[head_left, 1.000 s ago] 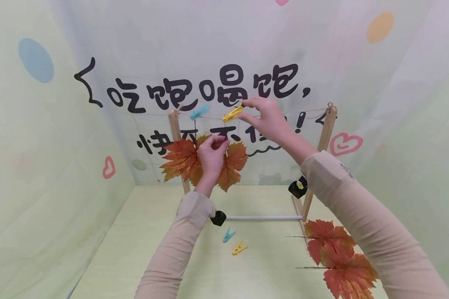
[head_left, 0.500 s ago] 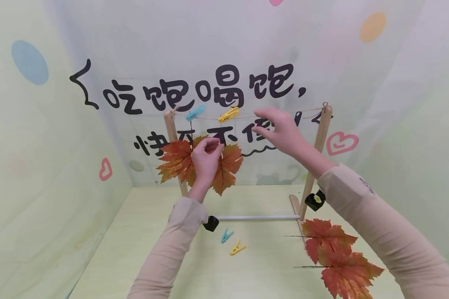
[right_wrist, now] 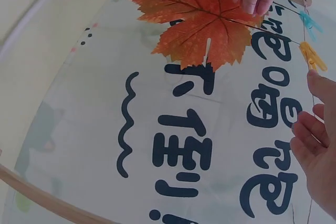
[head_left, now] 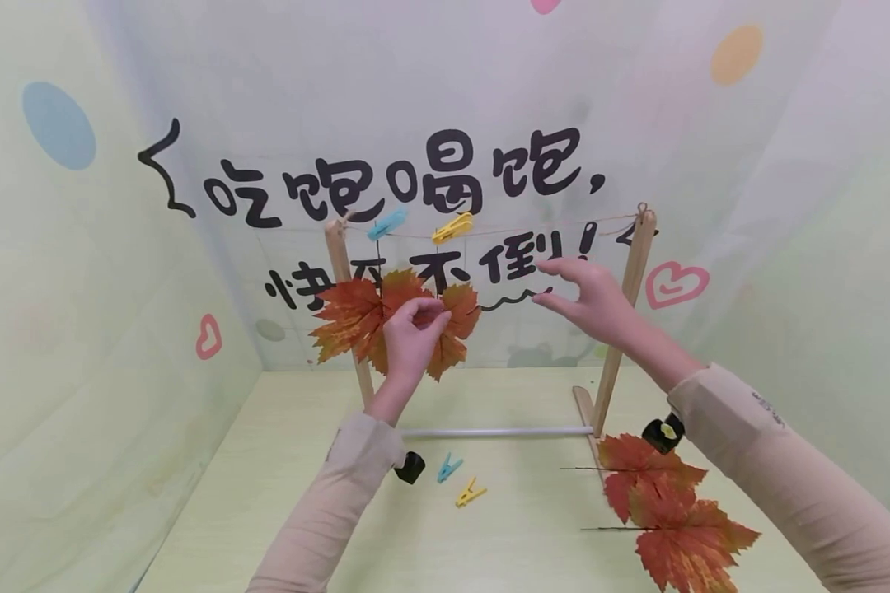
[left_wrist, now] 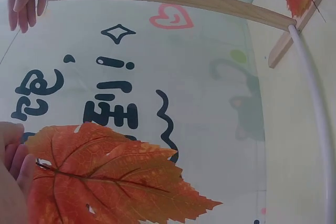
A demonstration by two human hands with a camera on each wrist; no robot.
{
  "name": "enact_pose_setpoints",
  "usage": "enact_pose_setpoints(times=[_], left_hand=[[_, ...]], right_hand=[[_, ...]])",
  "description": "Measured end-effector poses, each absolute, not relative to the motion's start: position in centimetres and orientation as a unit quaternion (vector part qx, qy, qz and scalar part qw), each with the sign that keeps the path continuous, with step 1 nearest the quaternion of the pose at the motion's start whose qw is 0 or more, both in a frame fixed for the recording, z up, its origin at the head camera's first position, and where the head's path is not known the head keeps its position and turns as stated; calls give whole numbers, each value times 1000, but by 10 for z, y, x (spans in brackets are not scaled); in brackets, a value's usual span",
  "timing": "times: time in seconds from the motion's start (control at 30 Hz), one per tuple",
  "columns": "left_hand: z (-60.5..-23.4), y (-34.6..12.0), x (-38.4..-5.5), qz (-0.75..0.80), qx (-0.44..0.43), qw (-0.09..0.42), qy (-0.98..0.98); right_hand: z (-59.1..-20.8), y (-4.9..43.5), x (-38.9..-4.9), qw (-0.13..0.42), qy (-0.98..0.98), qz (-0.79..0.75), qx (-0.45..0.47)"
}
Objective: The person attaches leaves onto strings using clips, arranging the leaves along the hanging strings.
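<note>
Two orange-red maple leaves hang by their thin stems from a string, the left one [head_left: 348, 317] under a blue clothespin [head_left: 387, 224], the right one [head_left: 460, 317] under a yellow clothespin [head_left: 453, 228]. My left hand [head_left: 411, 333] is in front of the right leaf, fingers loosely bent, thumb near the index finger; it covers part of the leaf. In the right wrist view the stem [right_wrist: 244, 24] runs free past the left fingertips up to the yellow clothespin. To the right, below the string, my right hand [head_left: 589, 301] hovers with thumb and fingers spread apart, holding nothing.
The string runs between two wooden posts [head_left: 638, 263], joined low by a white rod [head_left: 500, 431]. On the table [head_left: 267, 494] lie a blue clothespin [head_left: 449, 468] and a yellow clothespin [head_left: 470, 492]. Two more maple leaves [head_left: 653, 473] lie at the right, near the frame's foot.
My right hand has come off the yellow clothespin and moved right and down. The left hand has lowered from the stem to the leaf, its fingers loosened. The clothespin stays on the string.
</note>
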State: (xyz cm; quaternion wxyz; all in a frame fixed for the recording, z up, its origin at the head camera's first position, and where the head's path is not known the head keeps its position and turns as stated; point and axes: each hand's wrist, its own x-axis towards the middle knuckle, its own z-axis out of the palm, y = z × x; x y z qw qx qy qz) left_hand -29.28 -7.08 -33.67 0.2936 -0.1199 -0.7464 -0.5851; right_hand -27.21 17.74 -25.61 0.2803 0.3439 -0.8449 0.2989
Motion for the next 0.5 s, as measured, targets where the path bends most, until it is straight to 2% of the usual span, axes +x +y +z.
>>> enact_pose_setpoints(times=[0.33, 0.5], left_hand=[[-375, -54, -286, -588, -147, 256, -753], [-391, -40, -279, -597, -157, 229, -753]], right_hand=[[-289, 197, -257, 272, -848, 302, 339], [-313, 206, -248, 247, -863, 304, 318]])
